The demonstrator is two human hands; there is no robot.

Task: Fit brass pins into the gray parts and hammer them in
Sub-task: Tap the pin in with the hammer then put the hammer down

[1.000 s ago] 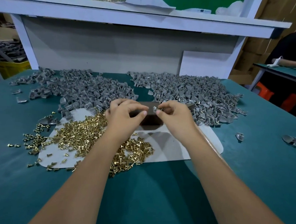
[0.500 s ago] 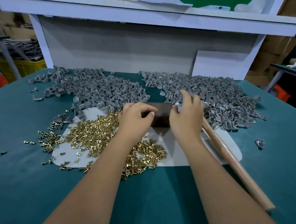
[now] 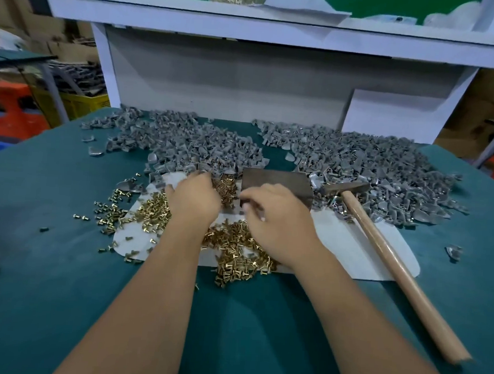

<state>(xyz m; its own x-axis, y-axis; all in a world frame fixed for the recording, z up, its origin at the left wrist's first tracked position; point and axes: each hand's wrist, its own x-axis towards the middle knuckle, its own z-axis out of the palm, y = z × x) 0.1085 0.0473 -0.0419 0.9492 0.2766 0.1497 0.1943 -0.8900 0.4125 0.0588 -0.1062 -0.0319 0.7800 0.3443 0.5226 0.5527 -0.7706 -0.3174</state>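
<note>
Brass pins [image 3: 236,252] lie in loose heaps on a white sheet [image 3: 351,243] in the middle of the green table [image 3: 63,277], with strays spilled off its left edge. The left hand [image 3: 193,198] reaches knuckles-up into the far part of the heap, fingers curled down among the pins; whether it has already pinched one I cannot tell. The right hand [image 3: 278,217] hovers just right of it, fingers loosely curled over the near edge of a dark metal block [image 3: 277,182], and what it holds, if anything, is hidden. Gray parts [image 3: 369,170] sit in two big piles along the far side, one far left, one far right. A hammer [image 3: 380,245] lies free on the right, head against the right pile, wooden handle running toward the near right. The step looks like picking the next pin: best to take a single one by its shank, head up, so it drops straight into a part's hole on the block before reaching for the hammer.
</note>
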